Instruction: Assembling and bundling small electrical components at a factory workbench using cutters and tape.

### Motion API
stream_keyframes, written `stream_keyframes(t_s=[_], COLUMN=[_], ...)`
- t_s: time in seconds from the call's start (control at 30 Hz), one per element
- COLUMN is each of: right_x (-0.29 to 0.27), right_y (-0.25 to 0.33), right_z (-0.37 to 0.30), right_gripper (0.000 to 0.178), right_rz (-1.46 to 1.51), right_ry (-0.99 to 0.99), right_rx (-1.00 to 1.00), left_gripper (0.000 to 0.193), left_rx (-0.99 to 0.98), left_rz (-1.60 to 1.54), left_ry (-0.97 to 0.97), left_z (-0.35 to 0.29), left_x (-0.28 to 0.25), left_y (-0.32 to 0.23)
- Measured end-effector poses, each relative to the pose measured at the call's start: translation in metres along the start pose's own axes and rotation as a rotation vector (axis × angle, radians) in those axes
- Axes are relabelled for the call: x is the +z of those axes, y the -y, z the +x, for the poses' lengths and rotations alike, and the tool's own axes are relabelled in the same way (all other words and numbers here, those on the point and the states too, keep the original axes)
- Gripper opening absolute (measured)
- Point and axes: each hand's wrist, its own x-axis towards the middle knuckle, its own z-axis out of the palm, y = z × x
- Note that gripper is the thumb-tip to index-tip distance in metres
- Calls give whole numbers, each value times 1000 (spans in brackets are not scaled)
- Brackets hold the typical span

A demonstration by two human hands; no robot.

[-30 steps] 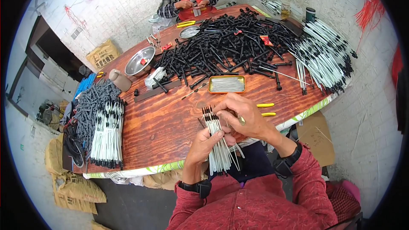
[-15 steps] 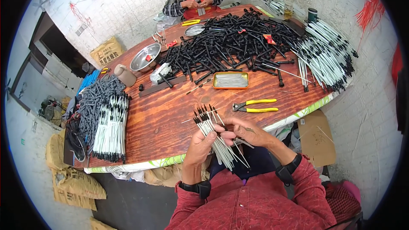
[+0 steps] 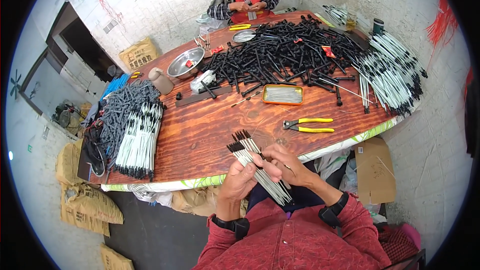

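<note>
My left hand [image 3: 239, 181] is wrapped round a fanned bundle of thin white rods with dark tips [image 3: 270, 186]. The dark tips point up and away from me, and the white ends hang over my lap at the table's near edge. Against the bundle's right side is my right hand [image 3: 286, 162], its fingers curled together; what they pinch is mostly hidden. Beyond my hands lie end-cutting pliers with yellow handles [image 3: 315, 125], and farther off stands an open orange-rimmed tin [image 3: 282, 101] of thin metal pins.
A large heap of black plastic parts [image 3: 285, 50] covers the far table. Bundled white rods lie at right [image 3: 390, 75] and left [image 3: 137, 142], beside grey parts [image 3: 125, 102]. A steel bowl [image 3: 185, 70] stands far left. Across the table a person [image 3: 245, 0] works with both hands.
The rods now sit more evenly in my left hand, with fewer sticking out. My right hand has drawn in closer against the bundle. The whole view has shifted slightly.
</note>
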Motion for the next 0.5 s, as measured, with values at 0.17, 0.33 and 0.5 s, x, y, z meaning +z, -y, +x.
stream_keyframes(t_s=[0.17,0.33,0.5], right_x=[1,21,45], right_y=[11,4,-13], right_z=[3,-4,-16], right_gripper=[68,63,62], right_rz=[-5,305,739], right_ry=[-46,47,214], right_rx=[2,9,448], left_gripper=[27,29,31], left_rx=[-8,-38,-118], left_rz=[38,205,415], left_ry=[48,148,26], left_z=[-7,-16,-14], left_x=[7,18,-2], left_y=[-2,-15,-15])
